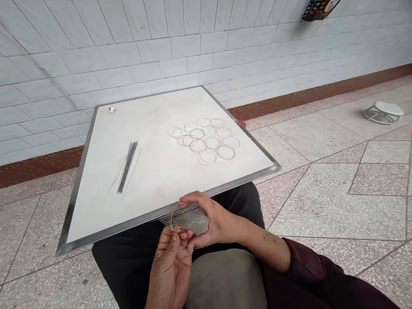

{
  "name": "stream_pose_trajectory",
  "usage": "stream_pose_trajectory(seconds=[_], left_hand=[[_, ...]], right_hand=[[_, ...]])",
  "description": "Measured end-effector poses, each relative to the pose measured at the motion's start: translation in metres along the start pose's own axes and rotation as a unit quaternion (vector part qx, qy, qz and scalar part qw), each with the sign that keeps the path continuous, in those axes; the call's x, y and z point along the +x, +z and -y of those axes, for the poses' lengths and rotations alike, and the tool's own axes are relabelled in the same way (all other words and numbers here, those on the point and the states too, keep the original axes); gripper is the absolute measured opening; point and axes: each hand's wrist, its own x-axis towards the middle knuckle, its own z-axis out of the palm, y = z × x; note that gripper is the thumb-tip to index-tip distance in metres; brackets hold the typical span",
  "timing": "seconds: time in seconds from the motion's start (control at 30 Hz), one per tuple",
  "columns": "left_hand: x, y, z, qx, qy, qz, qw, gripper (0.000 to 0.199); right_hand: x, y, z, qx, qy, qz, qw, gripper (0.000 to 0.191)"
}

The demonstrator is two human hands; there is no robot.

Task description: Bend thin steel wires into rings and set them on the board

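A thin wire ring (171, 216) is held up just off the near edge of the table, above the lap. My left hand (174, 262) pinches its lower side between thumb and fingers; a small tan piece (177, 228) shows at those fingertips, and I cannot tell whether it is a finger wrap. My right hand (219, 221) curves in a C around the far side, fingertips on the top of the wire and thumb low beside the left fingers. Part of the ring is hidden behind the fingers. On the table lie several finished-looking wire rings (207, 164), overlapping, and a bundle of straight wires (127, 168).
The white table (154, 180) has a metal-edged rim and stands near a tiled wall (154, 51). A small white-and-red object (112, 110) sits at its far left corner. To the right, a round white stool (388, 108) stands on the floor. A dark patterned item (317, 10) hangs on the wall.
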Motion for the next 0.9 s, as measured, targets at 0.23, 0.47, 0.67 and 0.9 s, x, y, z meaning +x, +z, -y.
stream_pose_trajectory(seconds=[0.23, 0.47, 0.67, 0.9], left_hand=[[-0.001, 0.0, 0.0, -0.008, -0.013, -0.014, 1.0, 0.016], [0.004, 0.004, -0.002, -0.024, 0.003, -0.021, 0.999, 0.01], [0.005, 0.004, 0.0, -0.049, 0.013, -0.002, 0.999, 0.009], [0.002, 0.004, 0.0, -0.05, 0.011, -0.004, 0.999, 0.009]], right_hand=[[-0.001, 0.0, -0.004, 0.002, -0.003, -0.01, 1.0, 0.088], [-0.002, 0.003, -0.01, -0.168, -0.104, -0.114, 0.974, 0.07], [-0.002, 0.012, -0.009, -0.243, -0.163, -0.072, 0.953, 0.016], [-0.001, 0.013, -0.007, -0.214, -0.147, -0.051, 0.964, 0.011]])
